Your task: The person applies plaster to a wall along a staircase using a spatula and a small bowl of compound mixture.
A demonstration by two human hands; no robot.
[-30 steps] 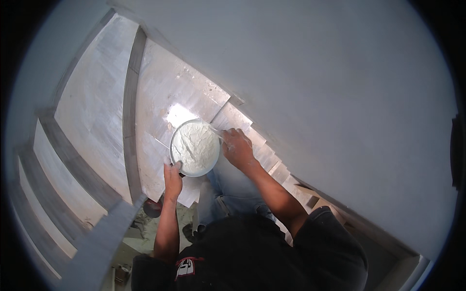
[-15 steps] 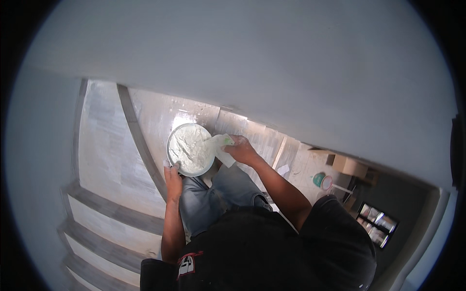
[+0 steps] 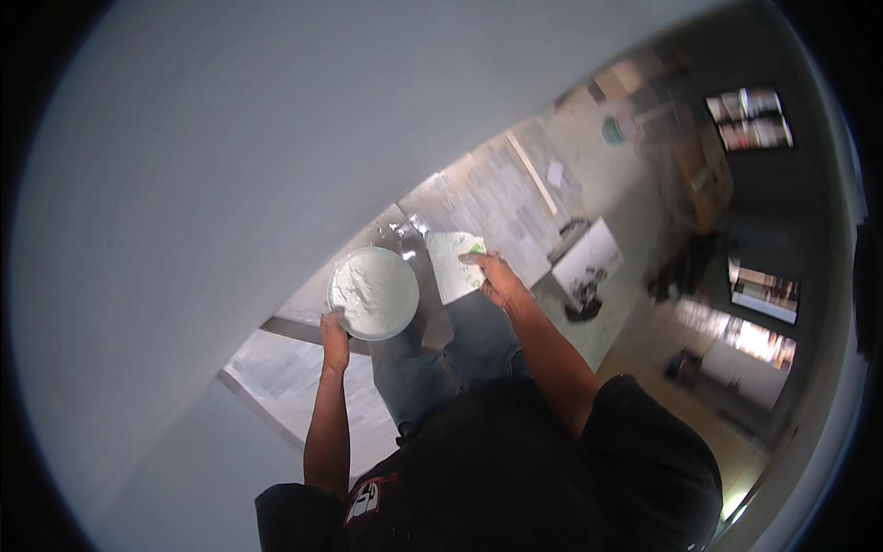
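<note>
My left hand [image 3: 335, 329] grips the lower-left rim of a round pale tub [image 3: 373, 293] full of white, paste-like material with a rough surface. Just to the right of the tub, my right hand [image 3: 490, 276] is closed on a flat white spreader [image 3: 450, 260] smeared with the paste, with a bit of green showing near my fingers. The spreader is held apart from the tub, over my jeans [image 3: 403, 377] and the steps.
A smooth grey wall [image 3: 221, 166] fills the upper left beside pale steps [image 3: 285, 368]. Below at right, blurred, lie a plank [image 3: 531, 173], a white board [image 3: 586, 259], a green bucket [image 3: 613, 131], boxes [image 3: 625, 78] and a dark wall with windows [image 3: 747, 118].
The view has swung, showing more of the lower room. The spreader came away from the tub to its right and now shows flat. My left hand still holds the tub.
</note>
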